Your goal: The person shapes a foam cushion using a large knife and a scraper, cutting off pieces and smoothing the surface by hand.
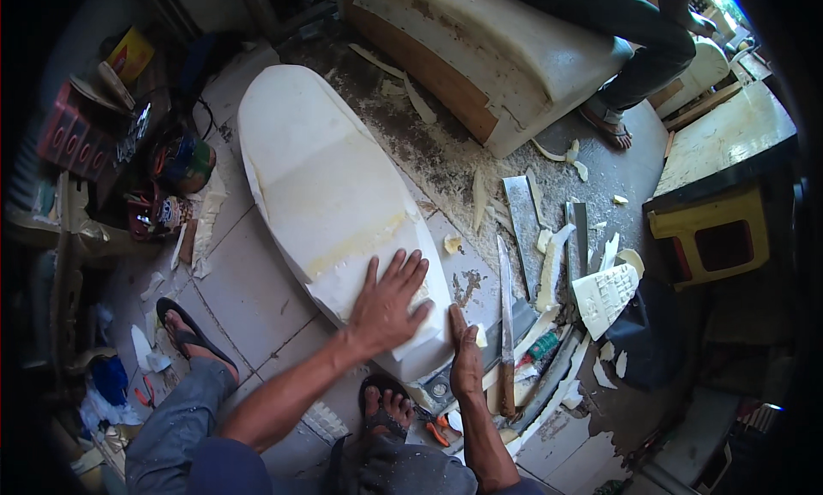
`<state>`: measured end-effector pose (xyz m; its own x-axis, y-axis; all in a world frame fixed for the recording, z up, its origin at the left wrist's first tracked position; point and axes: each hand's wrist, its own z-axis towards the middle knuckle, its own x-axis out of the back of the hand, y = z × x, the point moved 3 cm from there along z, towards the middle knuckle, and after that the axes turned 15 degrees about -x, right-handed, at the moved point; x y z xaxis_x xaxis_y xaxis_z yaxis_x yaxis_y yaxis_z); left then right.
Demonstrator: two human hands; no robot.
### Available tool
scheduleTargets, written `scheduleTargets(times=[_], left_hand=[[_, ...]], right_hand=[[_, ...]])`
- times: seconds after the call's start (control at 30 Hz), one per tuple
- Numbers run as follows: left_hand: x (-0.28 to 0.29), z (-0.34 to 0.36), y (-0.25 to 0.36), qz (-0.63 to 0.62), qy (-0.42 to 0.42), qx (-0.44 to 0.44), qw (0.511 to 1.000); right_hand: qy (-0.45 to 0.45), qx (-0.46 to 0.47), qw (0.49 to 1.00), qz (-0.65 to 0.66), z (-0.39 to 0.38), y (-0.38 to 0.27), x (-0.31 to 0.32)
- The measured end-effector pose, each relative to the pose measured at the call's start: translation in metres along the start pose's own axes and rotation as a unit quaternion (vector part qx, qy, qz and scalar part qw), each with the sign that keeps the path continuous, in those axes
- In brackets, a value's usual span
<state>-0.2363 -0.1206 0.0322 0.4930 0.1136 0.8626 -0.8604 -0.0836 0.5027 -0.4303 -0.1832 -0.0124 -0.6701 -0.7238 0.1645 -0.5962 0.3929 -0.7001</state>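
Right now your left hand [387,302] lies flat with fingers spread, pressing the white foam seat pad [330,199] still, while your right hand [465,358] rests straight-fingered against its end.

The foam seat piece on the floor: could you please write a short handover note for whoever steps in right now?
Left hand: flat, fingers spread, pressing on the near end of the foam seat piece.
Right hand: open, edge-on against that end's right side, holding nothing.
The foam lies lengthwise on the tiled floor, between the person's sandalled feet at its near end.
A long knife, flat metal blades and foam offcuts lie just right of it.
Done: the foam looks shaped, with a step across its middle.
Left: cannot tell; no tool is in hand.
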Motion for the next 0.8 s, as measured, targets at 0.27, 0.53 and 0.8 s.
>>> scheduleTargets(times=[0.27,0.53,0.8], left_hand=[[-0.010,-0.022,0.018,0.080,0.050,-0.001,0.996],[-0.025,-0.013,0.032,0.094,0.027,0.069,0.993],[-0.038,-0.022,0.027,0.063,0.116,0.068,0.989]], right_hand=[[-0.030,-0.062,0.998,0.004,-0.015,-0.030,-0.014],[0.029,0.372,0.918,-0.134,0.005,-0.236,-0.043],[0.005,0.523,0.766,-0.375,0.036,-0.269,-0.134]])
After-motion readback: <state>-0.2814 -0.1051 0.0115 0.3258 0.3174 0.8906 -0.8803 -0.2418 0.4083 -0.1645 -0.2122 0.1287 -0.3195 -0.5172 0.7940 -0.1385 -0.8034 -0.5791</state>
